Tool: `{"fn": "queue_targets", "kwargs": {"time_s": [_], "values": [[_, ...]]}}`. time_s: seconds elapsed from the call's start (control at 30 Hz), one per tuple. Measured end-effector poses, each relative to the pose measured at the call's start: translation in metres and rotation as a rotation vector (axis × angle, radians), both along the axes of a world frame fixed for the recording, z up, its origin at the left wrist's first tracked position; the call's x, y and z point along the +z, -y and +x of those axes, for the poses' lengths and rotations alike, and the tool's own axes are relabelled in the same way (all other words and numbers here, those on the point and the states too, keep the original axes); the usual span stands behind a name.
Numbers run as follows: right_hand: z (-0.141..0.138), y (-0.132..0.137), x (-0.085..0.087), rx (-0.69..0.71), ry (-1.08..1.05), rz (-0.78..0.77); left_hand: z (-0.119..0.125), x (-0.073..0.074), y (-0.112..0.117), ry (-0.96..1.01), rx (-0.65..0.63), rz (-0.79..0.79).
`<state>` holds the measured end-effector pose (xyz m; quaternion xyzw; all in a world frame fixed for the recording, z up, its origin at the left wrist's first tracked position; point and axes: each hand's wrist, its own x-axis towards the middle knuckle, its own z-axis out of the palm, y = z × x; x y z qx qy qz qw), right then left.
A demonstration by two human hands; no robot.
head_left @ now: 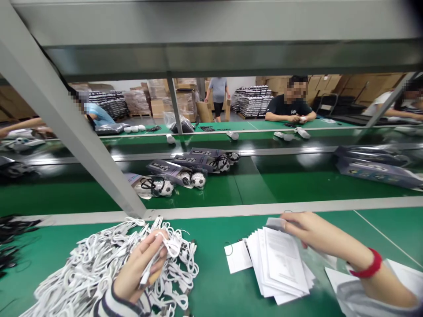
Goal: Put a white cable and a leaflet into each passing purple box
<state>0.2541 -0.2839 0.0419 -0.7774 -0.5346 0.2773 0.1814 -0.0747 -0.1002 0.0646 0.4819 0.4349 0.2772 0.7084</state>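
My left hand (140,266) is closed around a coiled white USB cable (173,247), whose loop sticks out past the fingertips. Under and around that hand spreads a big tangled heap of white cables (89,259). At the right, my right hand (306,226) pinches a thin pale sheet (276,223) at the far edge of a stack of printed leaflets (282,259). The leaflets lie fanned on the green bench, with a small white card (238,256) at their left side. A red band circles my right wrist.
Packed bags with soccer-ball items (178,171) lie on the green conveyor (264,185) beyond the bench rail. More bags (376,167) are at the right. A slanted grey post (76,119) stands at left, black cords (9,246) beside it. Co-workers (291,105) sit opposite.
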Motion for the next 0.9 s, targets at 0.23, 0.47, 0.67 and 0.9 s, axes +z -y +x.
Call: {"fn": "queue_targets", "kwargs": {"time_s": [0.23, 0.47, 0.67, 0.9], "values": [[0.021, -0.01, -0.022, -0.348, -0.25, 0.287, -0.002, -0.009, -0.013, -0.129, -0.14, 0.037], [0.049, -0.057, -0.028, -0.419, -0.786, 0.581, 0.029, 0.0, -0.017, -0.24, -0.619, 0.283], [0.112, -0.115, -0.023, -0.534, -1.299, 0.864, 0.093, 0.028, -0.044, -0.442, -0.662, 0.832], [0.146, -0.17, -0.067, -0.623, -1.973, 1.09, 0.246, 0.025, -0.116, -0.642, -0.452, 1.157]]}}
